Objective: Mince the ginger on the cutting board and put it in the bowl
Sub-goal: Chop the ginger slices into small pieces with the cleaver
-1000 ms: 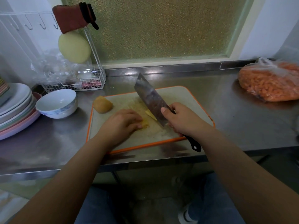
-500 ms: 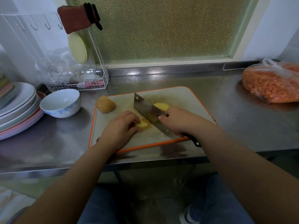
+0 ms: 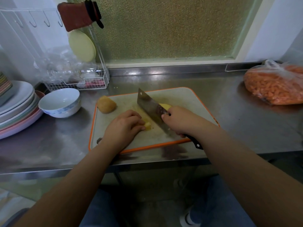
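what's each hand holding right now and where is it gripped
The right hand grips the cleaver where the blade meets its black handle. The left hand pins a ginger piece to the cutting board under its fingers.

Cutting board (image 3: 183,99): pale grey-green face, orange rim, yellowish staining at centre. Ginger pieces: tan-brown unpeeled chunk (image 3: 106,104); bright yellow cut piece (image 3: 164,106) behind the blade; pale yellow piece (image 3: 147,125) at the left fingertips. Cleaver (image 3: 152,110): silver-grey blade, black handle with a pale rivet. Bowl (image 3: 60,102): white, blue pattern on the outer wall. Stacked plates (image 3: 18,108): white uppermost, pale green and pink below. Counter (image 3: 237,128): dull reflective steel grey. Bag (image 3: 275,84): clear plastic over orange contents. Wire rack (image 3: 78,86): white. Hanging cloth (image 3: 75,16): rust red with black trim. Round disc (image 3: 82,45): pale yellow-green. Window pane (image 3: 164,27): olive-gold pebbled texture, pale green frame.
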A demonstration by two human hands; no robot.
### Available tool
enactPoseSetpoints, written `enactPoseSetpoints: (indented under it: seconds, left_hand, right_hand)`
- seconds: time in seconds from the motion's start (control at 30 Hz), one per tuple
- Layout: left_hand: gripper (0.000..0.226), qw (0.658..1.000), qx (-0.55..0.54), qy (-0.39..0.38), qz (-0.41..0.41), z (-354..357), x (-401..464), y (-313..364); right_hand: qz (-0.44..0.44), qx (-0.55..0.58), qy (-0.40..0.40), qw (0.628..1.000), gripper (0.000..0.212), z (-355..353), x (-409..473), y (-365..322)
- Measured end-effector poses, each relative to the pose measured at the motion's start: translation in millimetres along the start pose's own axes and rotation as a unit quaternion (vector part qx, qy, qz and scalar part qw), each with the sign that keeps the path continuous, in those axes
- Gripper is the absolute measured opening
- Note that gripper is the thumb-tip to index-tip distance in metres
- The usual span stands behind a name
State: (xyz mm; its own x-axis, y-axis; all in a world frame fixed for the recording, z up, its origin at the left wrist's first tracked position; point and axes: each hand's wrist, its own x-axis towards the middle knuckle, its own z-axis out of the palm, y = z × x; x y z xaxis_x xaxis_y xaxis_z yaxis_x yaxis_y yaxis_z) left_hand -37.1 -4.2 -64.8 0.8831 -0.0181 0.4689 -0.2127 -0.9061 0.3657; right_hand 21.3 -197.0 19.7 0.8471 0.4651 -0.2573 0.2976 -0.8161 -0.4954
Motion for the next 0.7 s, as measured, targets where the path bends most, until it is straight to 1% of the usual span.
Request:
enactPoseSetpoints:
  seconds: [0.13, 0.23, 0.43, 0.57, 0.7]
  left_hand:
    - [0.019, 1.0, 0.002, 0.006, -0.016, 2.1, -1.8, 1.8]
    - [0.02, 0.999, 0.01, 0.021, -0.041, 6.2, -1.7, 6.7]
    - [0.014, 0.998, 0.001, 0.024, -0.065, 7.9, -1.0, 10.0]
    - [0.009, 0.998, -0.009, 0.021, -0.062, 8.1, 0.5, 9.0]
    - [0.013, 0.996, -0.029, 0.006, -0.081, 7.7, -0.3, 7.8]
  right_hand:
    - [-0.006, -0.047, -0.031, 0.998, 0.031, 7.3, 2.9, -8.9]
    - [-0.026, -0.077, -0.031, 0.996, 0.028, 9.4, 5.0, -15.5]
    - [-0.038, -0.1, -0.039, 0.994, 0.016, 10.9, 6.7, -16.8]
    - [-0.052, -0.116, -0.039, 0.991, 0.016, 14.5, 4.7, -17.9]
    - [-0.035, -0.101, -0.044, 0.993, 0.015, 14.9, 3.7, -17.9]
